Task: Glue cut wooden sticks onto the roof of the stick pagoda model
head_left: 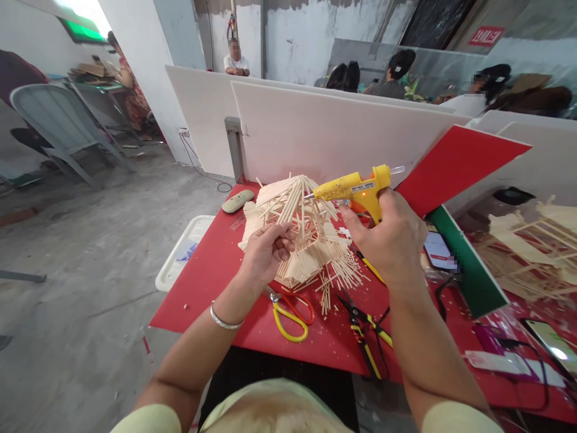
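My right hand (394, 234) is wrapped round the grip of a yellow hot glue gun (342, 187), whose clear glue stick pokes out at the back. Its metal nozzle points left, at the upper part of a model built from thin wooden sticks (291, 201). My left hand (268, 249), with a silver bangle at the wrist, has its fingers curled and pinches sticks at the model's near left side. Exactly which sticks it grips is partly hidden by the fingers. Loose wooden sticks (351, 270) lie at the model's right.
On the red tabletop (198, 288) lie scissors (291, 328), black-and-yellow pliers (363, 340), a beige oblong object (237, 201) and a phone (439, 249). White boards (324, 132) stand behind. Another stick model (532, 240) is at right. Several people sit beyond.
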Demonstrator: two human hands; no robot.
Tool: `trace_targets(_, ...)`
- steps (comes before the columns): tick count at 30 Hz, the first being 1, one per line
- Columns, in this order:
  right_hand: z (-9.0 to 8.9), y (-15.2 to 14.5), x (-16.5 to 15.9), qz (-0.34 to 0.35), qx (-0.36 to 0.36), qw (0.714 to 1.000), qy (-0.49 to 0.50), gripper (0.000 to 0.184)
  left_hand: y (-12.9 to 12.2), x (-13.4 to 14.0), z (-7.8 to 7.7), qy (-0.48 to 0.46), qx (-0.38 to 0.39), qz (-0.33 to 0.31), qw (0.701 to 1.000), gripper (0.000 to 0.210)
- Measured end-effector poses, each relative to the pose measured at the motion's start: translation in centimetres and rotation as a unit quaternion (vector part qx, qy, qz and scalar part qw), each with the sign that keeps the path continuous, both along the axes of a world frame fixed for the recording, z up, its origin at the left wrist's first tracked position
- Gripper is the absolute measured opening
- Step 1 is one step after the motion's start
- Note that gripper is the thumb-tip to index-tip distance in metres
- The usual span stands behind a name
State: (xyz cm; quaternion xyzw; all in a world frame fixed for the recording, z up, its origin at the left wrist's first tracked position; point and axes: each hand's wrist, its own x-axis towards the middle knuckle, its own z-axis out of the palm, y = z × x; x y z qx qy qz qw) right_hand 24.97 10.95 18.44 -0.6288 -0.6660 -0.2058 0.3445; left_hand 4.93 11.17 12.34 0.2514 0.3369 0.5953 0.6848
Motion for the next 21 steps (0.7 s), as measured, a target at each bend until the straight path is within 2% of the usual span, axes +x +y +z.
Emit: trace_targets(21, 0.05, -0.24, -0.12, -0.012, 0.033, 0.999, -0.02, 0.052, -0.16, 0.15, -0.67, 0.003, 0.028, 0.016, 0.999, 0.028)
